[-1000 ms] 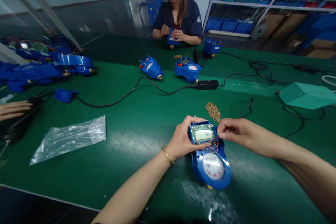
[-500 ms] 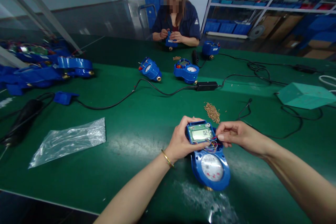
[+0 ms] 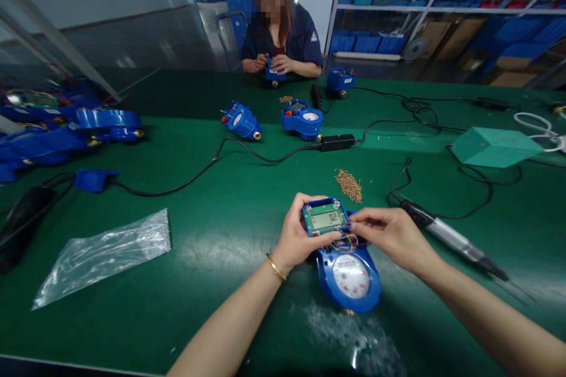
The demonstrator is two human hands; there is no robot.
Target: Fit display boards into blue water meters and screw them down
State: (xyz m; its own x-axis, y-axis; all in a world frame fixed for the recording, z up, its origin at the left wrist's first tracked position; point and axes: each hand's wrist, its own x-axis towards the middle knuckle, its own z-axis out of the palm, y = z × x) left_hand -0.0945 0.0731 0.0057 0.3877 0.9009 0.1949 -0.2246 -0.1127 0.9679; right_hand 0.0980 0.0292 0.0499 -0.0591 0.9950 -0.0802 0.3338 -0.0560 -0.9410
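Observation:
A blue water meter point(image 3: 326, 283) lies on the green table with its round dial facing up. Above its opened upper part, my left hand point(image 3: 297, 235) grips a display board point(image 3: 326, 219) in a blue frame, thumb along the lower edge. The screen is lit. Thin coloured wires point(image 3: 349, 241) run between the board and the meter body. At the board's right edge my right hand point(image 3: 389, 234) is closed in a pinch by a red wire; its fingertips partly hide what they hold.
Small brass screws point(image 3: 349, 185) are piled beyond the meter. An electric screwdriver point(image 3: 455, 238) lies at right, near a green box point(image 3: 495, 146). A plastic bag point(image 3: 106, 253) lies at left. Other meters point(image 3: 303, 121) and black cables stand farther back. Across the table, a co-worker point(image 3: 280, 29) holds a meter.
The display board has shifted left and tilted away from the meter body, with my right fingers following at its edge. The screwdriver has come into sight beyond my right forearm as the view shifted.

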